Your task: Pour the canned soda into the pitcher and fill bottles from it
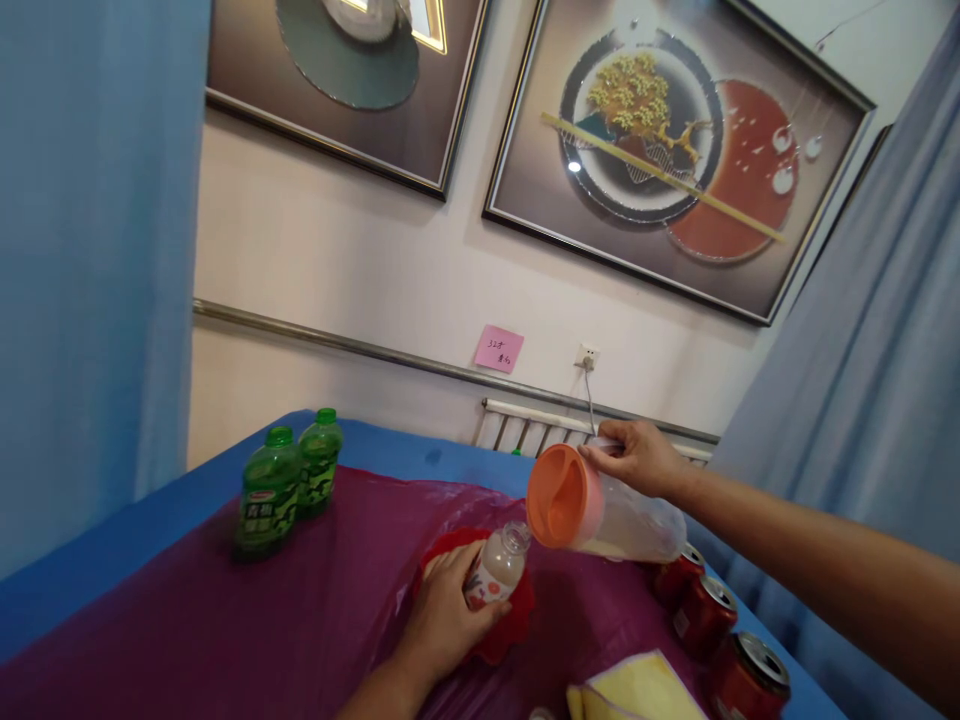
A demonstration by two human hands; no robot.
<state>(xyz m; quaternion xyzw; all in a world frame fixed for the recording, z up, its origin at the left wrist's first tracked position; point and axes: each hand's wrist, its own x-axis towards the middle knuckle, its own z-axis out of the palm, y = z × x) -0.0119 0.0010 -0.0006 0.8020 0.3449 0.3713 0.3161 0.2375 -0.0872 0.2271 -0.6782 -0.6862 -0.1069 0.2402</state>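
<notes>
My left hand (pixel 444 612) is wrapped around a small clear bottle (pixel 498 566) with a printed label and an uncapped mouth. It holds the bottle above a red scalloped dish (pixel 514 622), partly hidden by the hand. My right hand (pixel 637 458) grips the handle of a clear plastic pitcher (pixel 630 522) with an orange lid (pixel 564 497). The pitcher is tipped almost level, its lid end close to the bottle's mouth. Pale liquid lies along the pitcher's lower side. Whether any liquid passes into the bottle I cannot tell.
Two green bottles (pixel 268 495) stand uncapped at the left on a purple plastic sheet (pixel 300 620) over a blue cover. Several red cans (pixel 705 618) line the right edge. A folded yellow cloth (pixel 637 690) lies at the front. Blue curtains (pixel 97 240) hang on both sides.
</notes>
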